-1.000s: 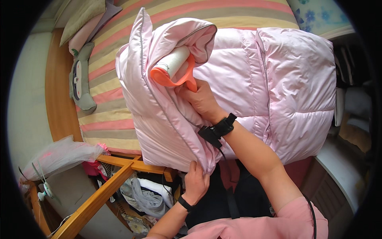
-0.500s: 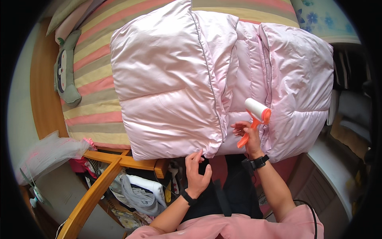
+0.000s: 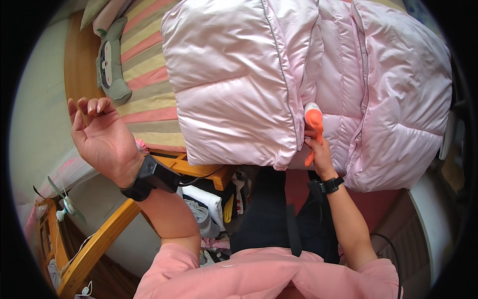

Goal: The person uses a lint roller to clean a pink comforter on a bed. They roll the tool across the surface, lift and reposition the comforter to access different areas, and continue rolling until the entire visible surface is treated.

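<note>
A lint roller (image 3: 314, 119) with an orange handle and a white roll is in my right hand (image 3: 321, 155), fingers closed round the handle. Its roll lies against the thick pale-pink quilt (image 3: 229, 99), by the edge of a folded layer; part of the roll is hidden. My left hand (image 3: 107, 139) is lifted at the left, palm turned up, fingers loosely bent and apart, nothing in it. Behind that hand are the wall and the bed's edge. The quilt lies folded across the bed, with grey piping along its edges.
A grey animal-face pillow (image 3: 112, 65) rests on the striped sheet (image 3: 144, 74) at the left. Wooden bed rails (image 3: 102, 241) run along the near left. Below them are folded clothes (image 3: 204, 204) and a small fan (image 3: 64, 207). A white-topped cabinet (image 3: 423, 219) stands at the right.
My left hand has risen from the quilt's near edge to the far left. My right hand has turned the lint roller and brought it against the fold. The view has shifted.
</note>
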The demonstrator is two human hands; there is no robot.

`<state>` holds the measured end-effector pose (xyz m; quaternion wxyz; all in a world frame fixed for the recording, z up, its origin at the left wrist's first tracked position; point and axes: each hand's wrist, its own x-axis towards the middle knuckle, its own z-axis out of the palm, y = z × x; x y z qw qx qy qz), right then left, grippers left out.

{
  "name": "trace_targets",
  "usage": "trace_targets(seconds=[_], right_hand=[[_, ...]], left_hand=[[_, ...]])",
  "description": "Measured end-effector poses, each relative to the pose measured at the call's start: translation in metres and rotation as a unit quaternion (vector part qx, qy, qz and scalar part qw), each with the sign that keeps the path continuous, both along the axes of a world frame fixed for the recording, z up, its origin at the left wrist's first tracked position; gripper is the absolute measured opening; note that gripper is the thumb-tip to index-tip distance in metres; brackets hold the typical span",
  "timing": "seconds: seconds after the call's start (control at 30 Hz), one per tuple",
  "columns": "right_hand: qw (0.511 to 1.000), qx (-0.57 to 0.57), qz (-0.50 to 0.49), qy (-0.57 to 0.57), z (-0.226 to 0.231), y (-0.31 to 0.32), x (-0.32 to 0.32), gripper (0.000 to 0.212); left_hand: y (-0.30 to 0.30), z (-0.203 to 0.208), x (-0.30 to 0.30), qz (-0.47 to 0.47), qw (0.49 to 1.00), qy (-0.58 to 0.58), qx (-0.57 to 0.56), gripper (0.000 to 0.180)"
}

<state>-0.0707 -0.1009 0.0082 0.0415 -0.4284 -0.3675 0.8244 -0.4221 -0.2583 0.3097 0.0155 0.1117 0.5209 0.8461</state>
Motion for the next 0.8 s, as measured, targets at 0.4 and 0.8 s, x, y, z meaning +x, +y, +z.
trace_targets(seconds=[0.4, 0.8], right_hand=[[0.998, -0.027, 0.059, 0.004, 0.026, 0.013, -0.023, 0.032], [0.996, 0.062, 0.06, -0.016, 0.046, -0.033, 0.005, 0.019]], left_hand=[[-0.008, -0.216, 0.351, -0.012, 0.796, -0.382, -0.469, 0.06], [-0.062, -0.226, 0.412, -0.078, 0.782, -0.231, -0.573, 0.026]])
